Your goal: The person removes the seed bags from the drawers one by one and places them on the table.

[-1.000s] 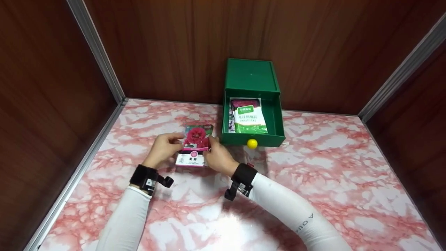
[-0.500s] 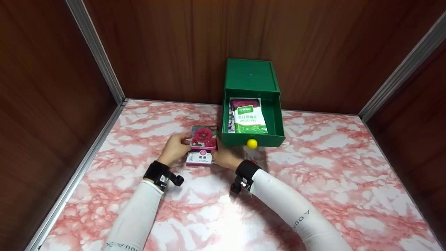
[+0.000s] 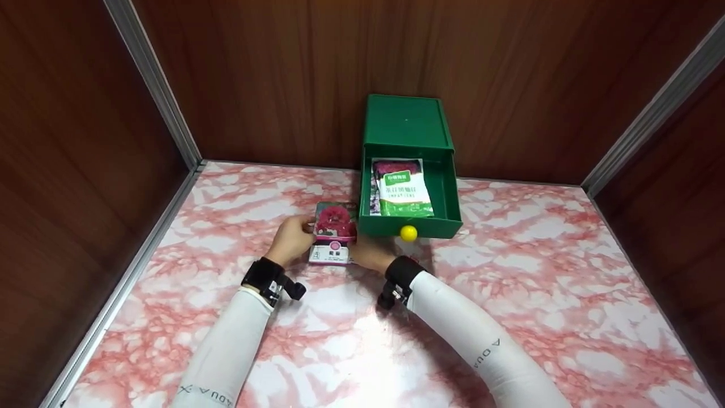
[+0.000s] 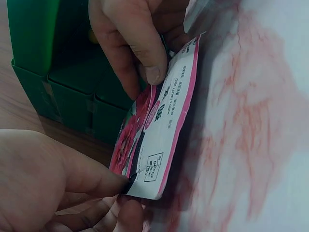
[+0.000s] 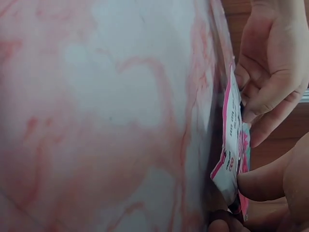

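Note:
A seed packet (image 3: 333, 231) with a pink flower on its front lies between my two hands, just left of the green drawer box (image 3: 406, 122). My left hand (image 3: 291, 241) pinches its left edge, thumb on the printed face and fingers beneath in the left wrist view. At the opposite edge my right hand (image 3: 372, 253) grips the packet with the thumb on top; its fingers are mostly hidden in the head view. The left wrist view shows the packet (image 4: 169, 121) slightly raised and tilted above the table.
The pulled-out drawer (image 3: 447, 195) has a yellow knob (image 3: 408, 233) at its front. Inside lie overlapping packets, a white and green seed packet (image 3: 405, 195) on top. Wooden panels (image 3: 272, 85) enclose the pink marbled table (image 3: 510, 272) at the back and sides.
Both hands have moved right with the flower packet, bringing it close beside the drawer. The drawer and the packets inside it have stayed in place.

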The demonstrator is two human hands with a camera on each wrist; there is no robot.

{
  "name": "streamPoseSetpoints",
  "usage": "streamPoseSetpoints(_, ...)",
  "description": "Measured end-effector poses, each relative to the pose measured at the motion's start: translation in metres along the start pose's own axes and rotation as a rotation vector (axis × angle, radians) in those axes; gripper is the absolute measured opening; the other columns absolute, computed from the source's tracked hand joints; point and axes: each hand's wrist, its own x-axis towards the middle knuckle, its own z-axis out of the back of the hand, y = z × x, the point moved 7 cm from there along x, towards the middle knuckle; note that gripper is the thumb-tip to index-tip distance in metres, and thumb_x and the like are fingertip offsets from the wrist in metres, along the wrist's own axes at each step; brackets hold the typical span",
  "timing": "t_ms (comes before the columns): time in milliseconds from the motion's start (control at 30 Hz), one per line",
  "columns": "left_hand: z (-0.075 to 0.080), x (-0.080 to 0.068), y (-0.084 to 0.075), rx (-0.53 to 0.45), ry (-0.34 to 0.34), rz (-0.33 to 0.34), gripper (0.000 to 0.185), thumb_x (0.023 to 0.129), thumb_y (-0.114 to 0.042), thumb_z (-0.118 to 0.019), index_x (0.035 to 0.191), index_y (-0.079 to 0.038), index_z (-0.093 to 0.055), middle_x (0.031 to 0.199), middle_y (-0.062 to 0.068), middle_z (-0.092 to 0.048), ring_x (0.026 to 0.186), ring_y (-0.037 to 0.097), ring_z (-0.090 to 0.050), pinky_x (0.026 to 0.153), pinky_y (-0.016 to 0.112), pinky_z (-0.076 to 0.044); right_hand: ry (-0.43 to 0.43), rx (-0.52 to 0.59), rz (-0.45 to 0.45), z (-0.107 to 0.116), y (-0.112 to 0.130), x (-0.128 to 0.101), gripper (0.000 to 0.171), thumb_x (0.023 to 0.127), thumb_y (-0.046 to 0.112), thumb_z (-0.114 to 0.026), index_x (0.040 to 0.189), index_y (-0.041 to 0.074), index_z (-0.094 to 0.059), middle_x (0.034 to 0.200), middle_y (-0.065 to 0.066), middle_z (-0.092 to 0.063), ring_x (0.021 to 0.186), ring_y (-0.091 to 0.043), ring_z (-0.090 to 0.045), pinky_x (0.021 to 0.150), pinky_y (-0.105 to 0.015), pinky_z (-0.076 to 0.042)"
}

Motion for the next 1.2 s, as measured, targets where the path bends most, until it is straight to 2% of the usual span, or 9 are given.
streamPoseSetpoints(200, 0.001, 0.000, -0.004, 0.044, -0.001, -0.021, 0.057, 0.082, 0.009, -0.061, 0.137, 0.009, -0.073, 0.096, 0.013, -0.075, 0.094, 0.028, -0.067, 0.089, 0.041, -0.054, -0.020, -0.220, 0.062, -0.002, 0.002, 0.001, 0.026, 0.109, 0.022, -0.062, 0.118, -0.002, -0.063, 0.097, -0.018, -0.066, 0.096, -0.038, -0.066, 0.098, -0.058, -0.055)
streamPoseSetpoints(333, 0.000, 0.005, -0.001, 0.055, 0.005, -0.038, 0.058, 0.079, 0.007, -0.062, 0.136, 0.010, -0.072, 0.097, 0.015, -0.076, 0.094, 0.031, -0.069, 0.090, 0.048, -0.056, -0.039, -0.198, 0.079, -0.003, 0.002, 0.003, 0.028, 0.109, 0.020, -0.065, 0.122, -0.004, -0.064, 0.105, -0.020, -0.066, 0.102, -0.040, -0.066, 0.103, -0.058, -0.054)
streamPoseSetpoints(567, -0.022, 0.043, 0.058, 0.158, -0.010, -0.086, 0.056, 0.080, -0.002, -0.067, 0.135, 0.003, -0.075, 0.107, 0.012, -0.079, 0.097, 0.030, -0.071, 0.092, 0.050, -0.060, -0.071, -0.200, 0.119, -0.004, 0.003, 0.002, 0.020, 0.107, 0.017, -0.068, 0.113, -0.002, -0.070, 0.093, -0.018, -0.065, 0.094, -0.040, -0.067, 0.091, -0.057, -0.057)
streamPoseSetpoints(600, -0.024, 0.044, 0.059, 0.171, -0.005, -0.078, 0.056, 0.082, -0.003, -0.068, 0.137, 0.002, -0.074, 0.109, 0.012, -0.079, 0.099, 0.030, -0.071, 0.094, 0.052, -0.060, -0.075, -0.204, 0.130, -0.004, 0.003, 0.002, 0.021, 0.107, 0.017, -0.069, 0.113, -0.002, -0.071, 0.092, -0.018, -0.065, 0.093, -0.040, -0.067, 0.090, -0.058, -0.057)
streamPoseSetpoints(767, -0.022, 0.036, 0.052, 0.179, -0.008, -0.073, 0.052, 0.082, -0.006, -0.072, 0.133, 0.000, -0.076, 0.108, 0.011, -0.077, 0.099, 0.030, -0.070, 0.091, 0.051, -0.059, -0.095, -0.180, 0.154, -0.002, 0.002, 0.000, 0.020, 0.105, 0.015, -0.072, 0.113, -0.003, -0.071, 0.093, -0.018, -0.064, 0.093, -0.039, -0.065, 0.089, -0.058, -0.057)
streamPoseSetpoints(933, -0.014, 0.020, 0.029, 0.154, -0.004, -0.090, 0.039, 0.082, -0.005, -0.074, 0.120, 0.003, -0.076, 0.097, 0.014, -0.072, 0.090, 0.034, -0.066, 0.081, 0.052, -0.055, -0.088, -0.169, 0.146, -0.001, 0.002, 0.000, 0.019, 0.106, 0.016, -0.072, 0.113, -0.001, -0.072, 0.092, -0.015, -0.061, 0.093, -0.037, -0.064, 0.088, -0.056, -0.055)
streamPoseSetpoints(967, -0.013, 0.019, 0.030, 0.155, -0.016, -0.105, 0.036, 0.082, -0.006, -0.075, 0.117, 0.003, -0.076, 0.094, 0.013, -0.070, 0.087, 0.033, -0.065, 0.078, 0.049, -0.055, -0.090, -0.168, 0.146, -0.001, 0.002, 0.000, 0.019, 0.106, 0.017, -0.072, 0.113, -0.001, -0.072, 0.090, -0.013, -0.059, 0.092, -0.036, -0.063, 0.086, -0.054, -0.054)
streamPoseSetpoints(1100, -0.006, 0.009, 0.020, 0.154, -0.018, -0.114, 0.033, 0.086, -0.011, -0.077, 0.116, 0.002, -0.078, 0.093, 0.012, -0.072, 0.087, 0.032, -0.066, 0.078, 0.048, -0.054, -0.147, -0.154, 0.182, -0.004, 0.001, 0.002, 0.020, 0.106, 0.021, -0.071, 0.109, 0.001, -0.072, 0.083, -0.008, -0.052, 0.085, -0.031, -0.058, 0.081, -0.052, -0.051)
streamPoseSetpoints(1200, 0.001, -0.001, 0.005, 0.142, -0.005, -0.085, 0.037, 0.091, -0.014, -0.077, 0.124, 0.004, -0.078, 0.103, 0.016, -0.077, 0.095, 0.034, -0.070, 0.088, 0.052, -0.057, -0.195, -0.157, 0.197, -0.002, 0.003, 0.000, 0.022, 0.105, 0.023, -0.073, 0.107, 0.001, -0.072, 0.081, -0.009, -0.054, 0.083, -0.034, -0.061, 0.080, -0.056, -0.052)
